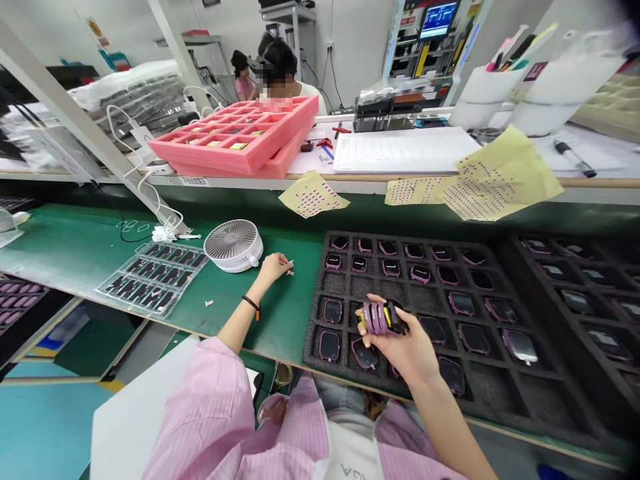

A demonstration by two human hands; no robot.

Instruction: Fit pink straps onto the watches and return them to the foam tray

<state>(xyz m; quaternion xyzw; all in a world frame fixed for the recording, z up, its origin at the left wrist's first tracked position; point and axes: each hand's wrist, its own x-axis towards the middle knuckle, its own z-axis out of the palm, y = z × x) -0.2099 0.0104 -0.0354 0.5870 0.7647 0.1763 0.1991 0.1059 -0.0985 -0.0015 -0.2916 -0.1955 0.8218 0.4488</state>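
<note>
While the right hand [419, 347] grips a stack of purple watch cases [376, 319] over the black foam tray [363, 287], a loosened grasp could spill them; left hand [273, 268], left of tray, fingers narrow near small tab [291, 273], hold unclear.

Everything's shot from one head-worn cam, aimed forward and down; the fingers [281, 263] are seen from above, pretty near, though the top-right corner beyond them can't really be made out.
</note>
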